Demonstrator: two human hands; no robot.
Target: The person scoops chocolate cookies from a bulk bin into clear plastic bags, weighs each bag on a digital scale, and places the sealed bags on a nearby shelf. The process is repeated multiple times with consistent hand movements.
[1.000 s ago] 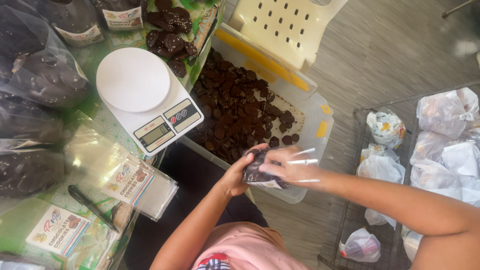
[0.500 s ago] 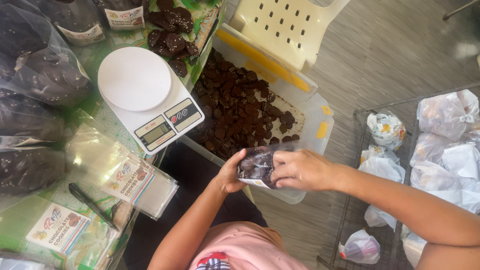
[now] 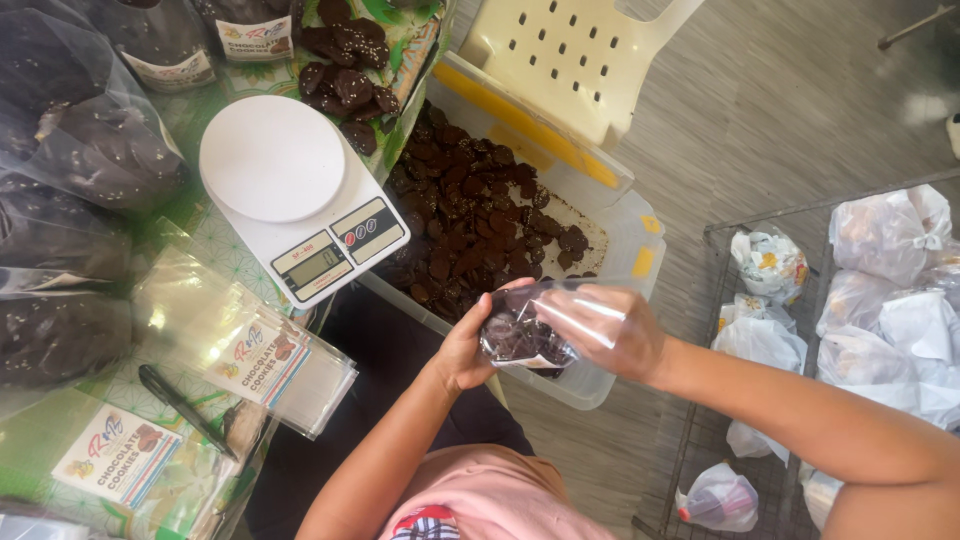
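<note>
Clear bag (image 3: 530,335) of dark cookies sits between both hands.

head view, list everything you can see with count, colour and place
small clear plastic bag of dark cookies: one, held between both hands, centre
clear plastic tub of dark cookies: one, below the bag
white digital kitchen scale: one, on the table, upper left
large clear bags of dark cookies: several, far left
empty clear labelled bags: a stack, lower left
black pen: one, lower left
cream plastic chair: one, top
wire basket: one, right, holding white tied bags
left hand: gripping the bag
right hand: gripping the bag
</note>
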